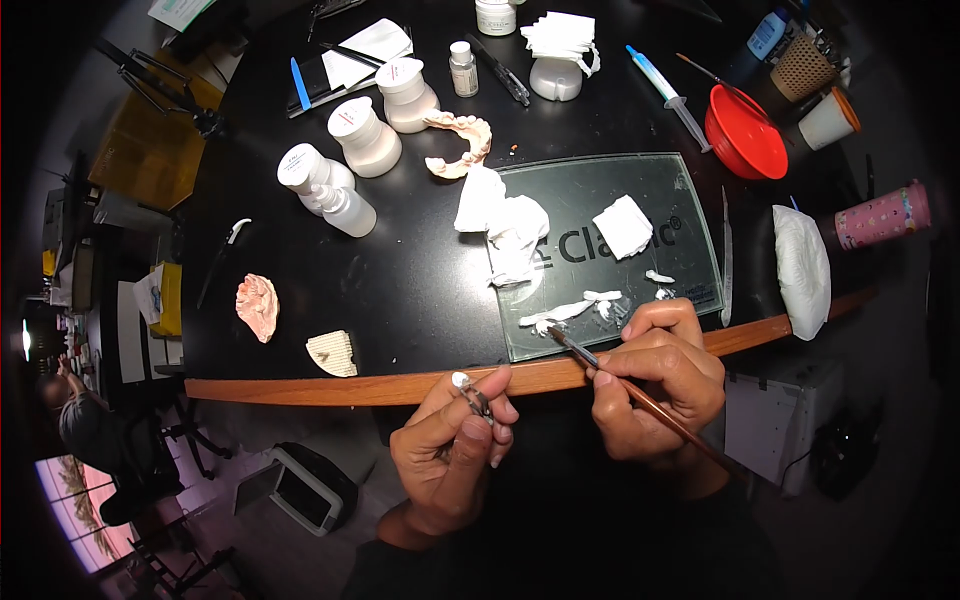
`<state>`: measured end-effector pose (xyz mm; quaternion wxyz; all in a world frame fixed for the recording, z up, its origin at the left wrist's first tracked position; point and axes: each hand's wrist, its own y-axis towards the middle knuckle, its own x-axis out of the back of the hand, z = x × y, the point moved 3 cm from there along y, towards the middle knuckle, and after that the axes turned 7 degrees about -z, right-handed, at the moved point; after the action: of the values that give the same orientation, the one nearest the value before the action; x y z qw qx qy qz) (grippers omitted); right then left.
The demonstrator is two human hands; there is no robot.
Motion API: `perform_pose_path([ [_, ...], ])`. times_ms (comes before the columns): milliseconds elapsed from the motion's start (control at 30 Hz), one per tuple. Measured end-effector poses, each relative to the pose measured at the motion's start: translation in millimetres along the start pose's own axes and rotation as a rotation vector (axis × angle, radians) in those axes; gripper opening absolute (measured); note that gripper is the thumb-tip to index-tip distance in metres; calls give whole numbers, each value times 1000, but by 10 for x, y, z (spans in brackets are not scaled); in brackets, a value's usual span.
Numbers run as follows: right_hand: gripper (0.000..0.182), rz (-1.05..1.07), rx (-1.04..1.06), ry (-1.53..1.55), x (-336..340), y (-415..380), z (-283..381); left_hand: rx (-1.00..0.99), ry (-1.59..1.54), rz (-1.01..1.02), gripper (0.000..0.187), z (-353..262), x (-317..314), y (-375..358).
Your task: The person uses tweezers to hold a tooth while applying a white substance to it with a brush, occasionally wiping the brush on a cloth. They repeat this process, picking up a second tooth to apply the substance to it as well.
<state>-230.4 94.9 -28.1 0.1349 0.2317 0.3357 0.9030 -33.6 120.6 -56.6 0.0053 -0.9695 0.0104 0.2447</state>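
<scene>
A brush [580, 350] slants over the near edge of a glass slab [600, 185], its bristles at a ridge of white paste [565, 312] near that edge. Nearer the wearer than the slab, and to its left, a small metal piece [477, 402] with a white tip is held up just off the wooden table edge [270, 390]. Atop the slab, a folded tissue [622, 227] leaves bare glass around it; crumpled tissue [518, 235] overhangs the left edge. A slim metal instrument [726, 250] lies along the right side. Left of the slab, open black tabletop runs to a ridged cream block [331, 354] and a pink dental cast [257, 307].

The right hand [660, 375] has its fingers closed around the brush handle; the left hand [440, 450] pinches the metal piece between thumb and fingers.

The right hand covers part of the slab's near right corner, and tissue masks some of the lettering seen through the glass. Fingers hide much of the metal piece, leaving its shape hard to make out. The brush handle's far end fades against dark clothing.
</scene>
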Motion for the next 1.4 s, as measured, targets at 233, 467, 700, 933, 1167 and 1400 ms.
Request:
perform_pose_path([
  [233, 14, -43, 6, 45, -8, 28, 56, 28, -165, 9, 40, 57, -1, 14],
  [467, 12, -15, 30, 340, -159, -2, 291, 0, -462, -34, 39, 164, -74, 15],
  [700, 15, -25, 21, 444, -361, -20, 489, -64, -379, -101, 45, 239, -65, -1],
  [933, 15, -76, 6, 438, -459, -89, 498, -156, -414, -29, 41, 259, -87, 28],
  [1167, 17, -52, 6, 466, -459, -108, 457, -173, -389, -52, 41, 301, -86, 13],
  [1400, 18, 12, -9, 512, -417, -69, 392, -163, -464, -37, 41, 294, -93, 32],
])
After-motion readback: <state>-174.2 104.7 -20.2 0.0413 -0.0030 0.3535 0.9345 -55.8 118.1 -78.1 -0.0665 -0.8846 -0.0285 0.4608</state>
